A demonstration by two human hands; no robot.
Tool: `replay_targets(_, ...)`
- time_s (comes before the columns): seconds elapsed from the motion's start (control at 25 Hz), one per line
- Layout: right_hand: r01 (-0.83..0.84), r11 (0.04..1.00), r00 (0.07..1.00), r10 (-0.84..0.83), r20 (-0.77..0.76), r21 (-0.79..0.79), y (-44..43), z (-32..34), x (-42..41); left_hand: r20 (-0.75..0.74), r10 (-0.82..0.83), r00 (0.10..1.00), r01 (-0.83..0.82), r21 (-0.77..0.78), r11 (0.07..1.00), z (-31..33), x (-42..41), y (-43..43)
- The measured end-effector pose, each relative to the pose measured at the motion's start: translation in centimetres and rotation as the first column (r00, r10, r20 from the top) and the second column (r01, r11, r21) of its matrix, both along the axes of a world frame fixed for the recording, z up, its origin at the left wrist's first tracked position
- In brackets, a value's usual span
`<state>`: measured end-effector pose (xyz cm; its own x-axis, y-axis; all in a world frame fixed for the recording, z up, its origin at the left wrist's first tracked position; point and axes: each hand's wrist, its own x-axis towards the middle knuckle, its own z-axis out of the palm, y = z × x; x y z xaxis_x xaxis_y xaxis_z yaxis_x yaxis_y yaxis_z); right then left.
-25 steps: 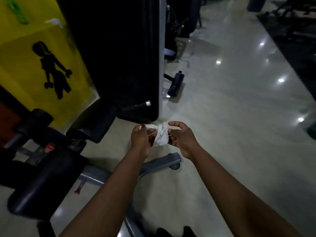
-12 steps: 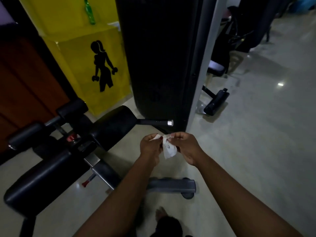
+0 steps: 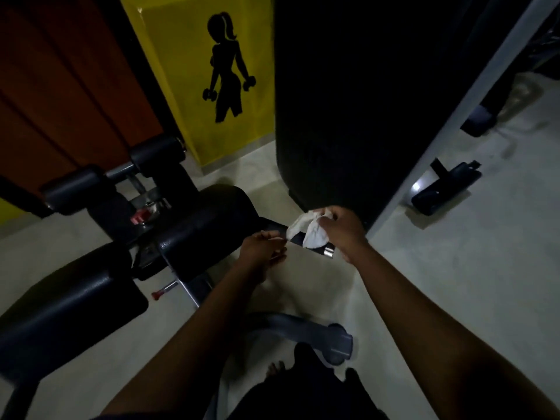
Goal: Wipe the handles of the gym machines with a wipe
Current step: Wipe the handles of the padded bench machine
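The right hand (image 3: 344,234) is gripping a crumpled white wipe (image 3: 309,234), fingers curled over the top of it. It is pressing the wipe down onto the handle (image 3: 326,252), a short black bar with a chrome end cap that is sticking out from beside the machine's dark padded seat (image 3: 209,225). The wipe is draping over the bar just short of that cap. The left hand (image 3: 263,250) is hovering just beside the bar on its near side, fingertips close to the wipe's left corner. It is blurred, and I cannot tell whether it is pinching the wipe or lying slack. The two hands are sitting near each other but apart. Behind them a tall black shroud (image 3: 348,101) is standing on the pale floor (image 3: 454,283). A grey post (image 3: 460,116) is rising at its right, and at its left a yellow panel (image 3: 181,86) is showing a black silhouette (image 3: 227,68) holding dumbbells.
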<state>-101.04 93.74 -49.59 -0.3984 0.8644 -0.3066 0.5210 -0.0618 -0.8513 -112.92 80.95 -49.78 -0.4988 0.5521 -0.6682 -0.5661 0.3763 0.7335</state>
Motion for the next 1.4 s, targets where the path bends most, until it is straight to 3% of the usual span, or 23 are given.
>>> replay_targets(0.12, -0.105, 0.965, 0.994, 0.096, 0.049, 0.240, 2.8, 0.1, -1.7, 0.072, 0.099, 0.993, -0.094, -0.062, 0.994, -1.7, -0.3, 0.4)
replay_targets(0.2, -0.307, 0.871, 0.952, 0.282, 0.120, 0.385, 3.7, -0.7, -2.6, 0.077, 0.152, 0.985, -0.145, -0.088, 0.986, -3.0, 0.3, 0.8)
replay_targets(0.32, -0.641, 0.711, 0.766, 0.620, 0.171, 0.289, 3.9, -3.7, -1.9, 0.130, 0.208, 0.970, -0.187, -0.153, 0.970, -4.1, 2.7, 1.7)
replay_targets(0.4, -0.731, 0.611, 0.677, 0.706, 0.210, 0.305, 4.6, -5.0, -0.1, 0.212, 0.241, 0.947, -0.204, -0.182, 0.962, -4.0, 5.4, 2.9)
replay_targets(0.52, -0.738, 0.477, 0.589, 0.801, 0.110, 0.477, 5.9, -5.5, 3.2, 0.281, 0.392, 0.876, -0.373, -0.120, 0.920, -4.0, 9.5, 5.2)
replay_targets(0.64, -0.718, 0.343, 0.497, 0.862, 0.100, 0.606, 6.7, -6.2, 5.1, 0.193, 0.544, 0.817, -0.543, -0.062, 0.837, -4.2, 11.8, 6.4)
replay_targets(0.84, -0.792, 0.266, 0.419, 0.892, 0.172, 0.549, 6.9, -5.7, -0.4, -0.024, 0.642, 0.766, -0.641, -0.106, 0.761, -4.4, 14.1, 7.6)
replay_targets(0.92, -0.845, 0.299, 0.408, 0.897, 0.171, 0.444, 6.3, -5.7, -2.7, -0.066, 0.640, 0.765, -0.642, -0.144, 0.753, -4.5, 14.6, 7.9)
replay_targets(1.0, -0.870, 0.268, 0.365, 0.914, 0.175, 0.414, 6.3, -5.7, -2.9, -0.072, 0.662, 0.746, -0.663, -0.167, 0.730, -4.6, 14.8, 8.1)
replay_targets(1.2, -0.877, 0.046, 0.130, 0.981, 0.144, 0.477, 10.2, -5.5, 1.4, -0.061, 0.714, 0.698, -0.713, -0.147, 0.685, -4.2, 15.7, 8.6)
replay_targets(1.32, -0.719, -0.192, -0.035, 0.970, 0.241, 0.667, 11.1, -7.1, 0.9, -0.027, 0.704, 0.709, -0.698, -0.164, 0.697, -4.6, 15.5, 8.2)
replay_targets(1.4, -0.635, -0.336, -0.125, 0.933, 0.337, 0.695, 11.0, -8.7, -2.4, -0.030, 0.684, 0.729, -0.676, -0.191, 0.712, -4.5, 15.0, 8.2)
